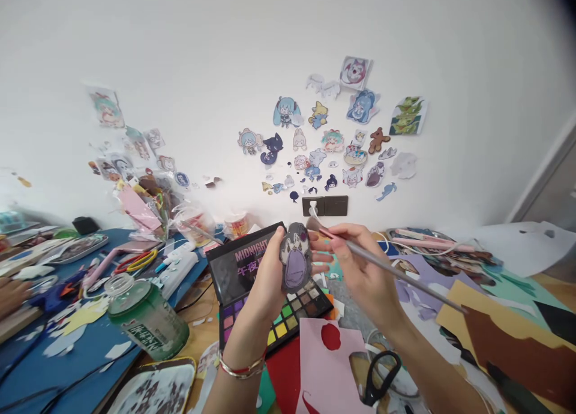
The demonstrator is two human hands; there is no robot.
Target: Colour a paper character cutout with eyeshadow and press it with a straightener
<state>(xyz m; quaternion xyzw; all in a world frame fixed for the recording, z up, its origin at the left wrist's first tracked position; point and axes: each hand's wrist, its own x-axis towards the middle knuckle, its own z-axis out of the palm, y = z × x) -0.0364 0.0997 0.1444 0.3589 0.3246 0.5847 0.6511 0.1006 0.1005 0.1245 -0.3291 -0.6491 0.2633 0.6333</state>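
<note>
My left hand (266,276) holds up a paper cutout (296,258) of a cartoon figure with a purple body and a dark grey border. Its fingers show behind the cutout's right edge. In my right hand (360,267) is a long-handled brush (387,264), pinched near its head. The brush tip (312,224) is close to the cutout's upper right edge; I cannot tell whether they touch. Below my hands lies an open eyeshadow palette (288,328) with many coloured pans, its lid (229,276) tilted up and partly hidden by my left hand.
A green bottle (148,318) and a stained tray (157,390) stand at the left. Black-handled scissors (380,378) lie by pink paper (330,366). Coloured paper sheets (508,324) cover the right side. Another person's hand (13,297) is at the far left. Paper cutouts (319,114) hang on the wall.
</note>
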